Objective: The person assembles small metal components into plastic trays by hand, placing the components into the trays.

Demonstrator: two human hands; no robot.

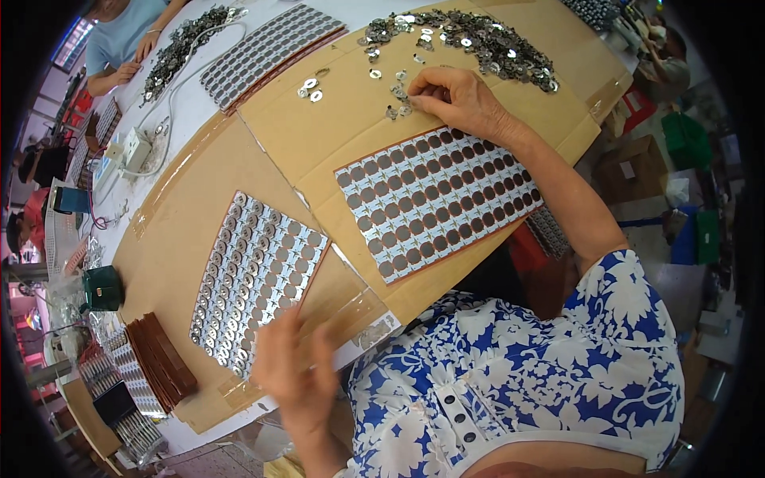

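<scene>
My right hand [462, 99] bends over a few loose small metal pieces [398, 99], thumb and fingers pinched together. Whatever sits between those fingertips is too hidden to make out. Below it lies a flat panel [438, 203] of white sections with rows of dark round spots, and no metal pieces show on them. My left hand [295, 366], smeared by motion, hovers over the lower edge of a second such panel [255, 279]. Shiny metal pieces [231, 271] cover that panel's left rows, while the dark spots on its right side are bare.
A large heap of metal pieces [478, 40] lies at the far side of the cardboard [167, 239]. Stacked panels [271, 52], a power strip [131, 151] with a white cable, and brown strips [159, 358] lie to the left. A co-worker's hands [135, 60] are at another heap [179, 56].
</scene>
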